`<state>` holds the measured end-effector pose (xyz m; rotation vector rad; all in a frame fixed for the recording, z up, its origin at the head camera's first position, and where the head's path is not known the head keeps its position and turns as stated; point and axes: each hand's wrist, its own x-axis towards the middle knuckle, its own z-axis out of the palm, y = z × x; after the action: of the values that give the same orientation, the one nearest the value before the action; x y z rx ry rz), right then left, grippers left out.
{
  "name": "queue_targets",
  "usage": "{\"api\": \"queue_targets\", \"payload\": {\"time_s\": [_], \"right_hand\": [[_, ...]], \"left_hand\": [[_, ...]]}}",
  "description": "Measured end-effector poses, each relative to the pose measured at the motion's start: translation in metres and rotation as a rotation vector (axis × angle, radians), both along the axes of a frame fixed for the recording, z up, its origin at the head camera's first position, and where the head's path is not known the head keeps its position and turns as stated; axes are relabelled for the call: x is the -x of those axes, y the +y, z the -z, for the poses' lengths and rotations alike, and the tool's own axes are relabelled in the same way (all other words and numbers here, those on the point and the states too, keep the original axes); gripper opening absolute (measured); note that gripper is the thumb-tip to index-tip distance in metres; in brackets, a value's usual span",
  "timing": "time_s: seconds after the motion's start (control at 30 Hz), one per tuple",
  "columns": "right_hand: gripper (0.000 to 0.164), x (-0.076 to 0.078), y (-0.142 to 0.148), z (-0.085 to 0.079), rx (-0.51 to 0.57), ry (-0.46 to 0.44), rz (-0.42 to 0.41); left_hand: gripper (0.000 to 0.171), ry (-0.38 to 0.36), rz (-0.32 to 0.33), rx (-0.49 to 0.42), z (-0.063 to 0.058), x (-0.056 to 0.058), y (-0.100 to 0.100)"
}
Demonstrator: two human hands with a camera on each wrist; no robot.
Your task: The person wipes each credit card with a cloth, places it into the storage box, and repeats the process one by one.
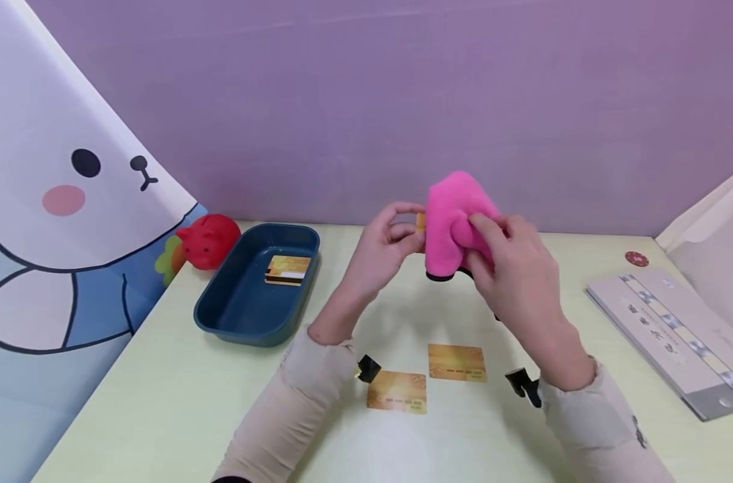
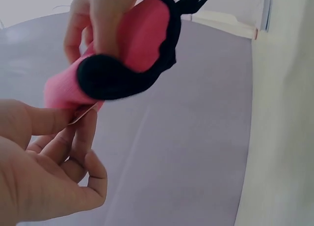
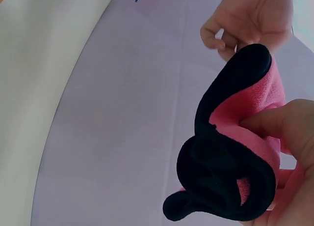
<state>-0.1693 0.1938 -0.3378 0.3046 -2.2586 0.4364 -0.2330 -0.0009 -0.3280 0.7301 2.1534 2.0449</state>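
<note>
- Pink pouch (image 1: 448, 201), one, black-rimmed: I saw it held aloft above the far middle of the counter (image 1: 149, 402), rim tilted downward.
- Right hand (image 1: 520, 268): it grasped the pouch from the right, thumb and fingers pinching the cloth.
- Left hand (image 1: 386, 248): it pinched a small orange piece (image 1: 421, 222) at the pouch's left side; I could not tell how far that piece reached inside.
- Gold cards, two: the left one (image 1: 397, 392) lay slightly nearer than the right one (image 1: 458, 362), both on the near middle.
- Blue tray (image 1: 236, 302), far left: I noted at least one striped gold card (image 1: 288, 270) in it.
- Red pig figure (image 1: 212, 240): beside the tray's far left end.
- Grey-white box (image 1: 674, 335): right side, with a red chip (image 1: 637, 259) just beyond.
</note>
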Motion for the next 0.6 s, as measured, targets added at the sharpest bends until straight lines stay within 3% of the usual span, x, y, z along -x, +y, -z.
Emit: {"api": "queue_targets", "payload": {"time_s": [0.4, 0.6], "right_hand": [[0.033, 0.01, 0.03, 0.001, 0.063, 0.017, 0.108], [0.035, 0.005, 0.042, -0.008, 0.147, 0.032, 0.158]], "left_hand": [[0.037, -0.096, -0.054, -0.018, -0.002, 0.013, -0.022], [0.038, -0.197, -0.023, -0.102, 0.0, 0.024, -0.027]]}}
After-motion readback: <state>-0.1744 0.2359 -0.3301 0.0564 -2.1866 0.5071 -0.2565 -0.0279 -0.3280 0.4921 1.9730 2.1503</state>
